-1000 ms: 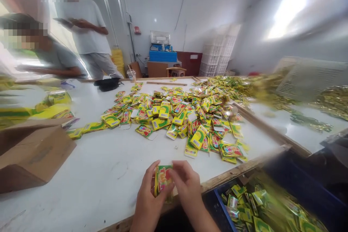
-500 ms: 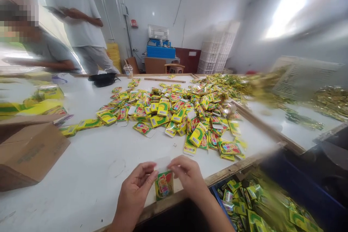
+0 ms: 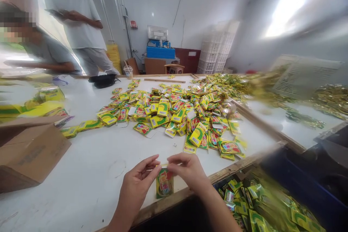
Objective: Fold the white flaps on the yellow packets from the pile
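My left hand [image 3: 137, 183] and my right hand [image 3: 187, 170] pinch the top edge of one small green and yellow packet [image 3: 164, 184] between them. The packet hangs upright just above the near edge of the white table [image 3: 89, 166]. Both hands have fingers closed on its top flap. A big heap of the same packets [image 3: 176, 114] lies spread across the middle of the table, beyond my hands.
A brown cardboard box [image 3: 29, 152] sits at the left. A blue bin [image 3: 272, 203] of packets stands below the table's right corner. Two other people are at the far left side. White crates [image 3: 217, 52] are stacked at the back wall.
The packet's white top flap, upright half a second ago, is now folded down under my fingers. My hands drew slightly closer together.
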Demonstrator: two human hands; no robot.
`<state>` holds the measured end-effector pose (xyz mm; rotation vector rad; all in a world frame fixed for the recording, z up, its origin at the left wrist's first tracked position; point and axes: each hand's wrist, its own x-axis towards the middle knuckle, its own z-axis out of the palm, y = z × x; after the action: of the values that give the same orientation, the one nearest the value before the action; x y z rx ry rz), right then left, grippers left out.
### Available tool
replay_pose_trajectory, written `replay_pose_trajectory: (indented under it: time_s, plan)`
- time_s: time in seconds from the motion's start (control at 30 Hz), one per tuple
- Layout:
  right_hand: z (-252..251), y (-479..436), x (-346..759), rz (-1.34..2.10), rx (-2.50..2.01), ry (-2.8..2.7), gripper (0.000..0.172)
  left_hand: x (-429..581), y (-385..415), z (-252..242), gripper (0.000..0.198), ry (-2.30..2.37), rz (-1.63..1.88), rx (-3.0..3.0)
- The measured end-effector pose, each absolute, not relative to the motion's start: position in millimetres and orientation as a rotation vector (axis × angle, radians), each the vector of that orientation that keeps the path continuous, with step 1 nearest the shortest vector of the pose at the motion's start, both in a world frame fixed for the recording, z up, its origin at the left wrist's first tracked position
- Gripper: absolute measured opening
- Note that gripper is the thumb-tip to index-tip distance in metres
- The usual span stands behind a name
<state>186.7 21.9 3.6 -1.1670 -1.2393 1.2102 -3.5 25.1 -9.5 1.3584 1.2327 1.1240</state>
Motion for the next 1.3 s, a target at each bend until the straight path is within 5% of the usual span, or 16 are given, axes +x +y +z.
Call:
replay_pose_trajectory:
  time_s: [0.5, 0.63, 0.73, 1.23, 1.3]
  plan:
    - [7, 18, 188, 0.969, -1.191, -1.511, 0.006, -12, 27, -9, 0.015, 1.166, 1.103, 1.813]
    - [-3, 13, 190, 0.811, -1.106, -1.599, 0.023, -20, 24, -18, 0.028, 1.046, 1.138, 2.049]
    - [-8, 12, 188, 0.752, -1.055, -1.627, 0.025, -20, 22, -21, 0.037, 1.093, 1.140, 2.000]
    - [-16, -11, 177, 0.726, -0.972, -1.604, 0.020, -10, 14, -18, 0.008, 1.017, 0.993, 1.765]
    - [-14, -8, 187, 0.752, -0.994, -1.472, 0.014, 2, 34, -1, 0.016, 1.047, 0.909, 1.794]
